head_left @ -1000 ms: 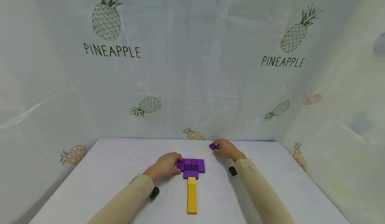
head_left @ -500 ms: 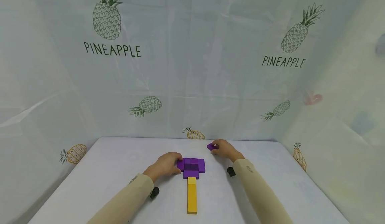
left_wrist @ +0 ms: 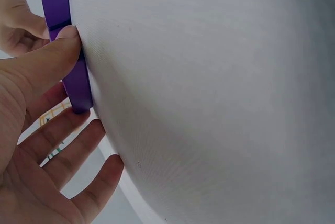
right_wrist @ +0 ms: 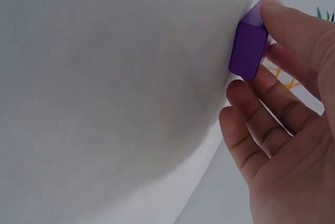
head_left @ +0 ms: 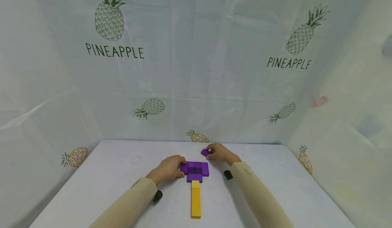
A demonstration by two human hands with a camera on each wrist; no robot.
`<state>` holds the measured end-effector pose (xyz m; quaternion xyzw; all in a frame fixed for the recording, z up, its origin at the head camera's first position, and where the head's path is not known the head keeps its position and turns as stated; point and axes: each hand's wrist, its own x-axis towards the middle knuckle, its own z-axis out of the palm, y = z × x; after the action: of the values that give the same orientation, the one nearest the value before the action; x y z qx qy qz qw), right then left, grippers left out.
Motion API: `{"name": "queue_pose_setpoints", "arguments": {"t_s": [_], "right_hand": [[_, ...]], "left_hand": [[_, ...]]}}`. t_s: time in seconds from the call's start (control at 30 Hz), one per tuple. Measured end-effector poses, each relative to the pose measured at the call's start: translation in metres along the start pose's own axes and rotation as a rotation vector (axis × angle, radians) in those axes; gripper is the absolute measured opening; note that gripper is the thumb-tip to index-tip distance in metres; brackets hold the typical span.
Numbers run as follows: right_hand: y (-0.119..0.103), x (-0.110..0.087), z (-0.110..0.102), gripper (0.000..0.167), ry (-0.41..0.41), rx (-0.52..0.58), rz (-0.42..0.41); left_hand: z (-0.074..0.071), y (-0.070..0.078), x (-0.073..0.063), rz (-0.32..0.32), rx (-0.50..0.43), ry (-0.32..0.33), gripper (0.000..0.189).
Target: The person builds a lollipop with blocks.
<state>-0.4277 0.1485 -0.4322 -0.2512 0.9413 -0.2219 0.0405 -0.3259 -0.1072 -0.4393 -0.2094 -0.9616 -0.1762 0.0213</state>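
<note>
On the white table, several purple blocks stand together; the front one (head_left: 194, 178) lies crosswise. My left hand (head_left: 169, 166) grips the leftmost purple block (head_left: 183, 167) between thumb and fingers. In the left wrist view, the thumb (left_wrist: 65, 46) lies along the side of the purple row (left_wrist: 78, 85). Behind the group, my right hand (head_left: 221, 153) pinches a separate purple block (head_left: 206, 152). The right wrist view shows that block (right_wrist: 248, 48) close against the table surface, with the thumb (right_wrist: 288, 22) on its near side and the other fingers spread below.
A long yellow block (head_left: 195, 202) runs toward me in front of the purple group, with a small lighter yellow block (head_left: 195, 184) at its far end. A pineapple-print sheet (head_left: 202, 68) hangs behind the table (head_left: 128, 149) and along both sides.
My right hand has moved left with its purple block, toward the space behind the purple group. My left hand and the other blocks have stayed in place.
</note>
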Motion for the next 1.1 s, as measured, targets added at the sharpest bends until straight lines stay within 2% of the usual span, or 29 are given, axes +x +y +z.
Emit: {"name": "queue_pose_setpoints", "arguments": {"t_s": [0.33, 0.63, 0.83, 1.1], "right_hand": [[-0.013, 0.005, 0.007, 0.034, -0.081, 0.025, -0.007], [-0.018, 0.008, 0.009, 0.028, -0.112, 0.085, -0.043], [-0.024, 0.008, 0.011, 0.024, -0.127, 0.087, -0.038], [-0.034, 0.009, 0.014, 0.024, -0.143, 0.08, -0.091]], "left_hand": [[0.003, -0.001, 0.002, 0.001, 0.006, -0.011, 0.04], [0.003, -0.003, 0.005, -0.008, 0.005, -0.016, 0.042], [0.003, -0.004, 0.005, -0.024, 0.003, -0.024, 0.042], [0.001, -0.003, 0.004, -0.02, -0.001, -0.023, 0.042]]}}
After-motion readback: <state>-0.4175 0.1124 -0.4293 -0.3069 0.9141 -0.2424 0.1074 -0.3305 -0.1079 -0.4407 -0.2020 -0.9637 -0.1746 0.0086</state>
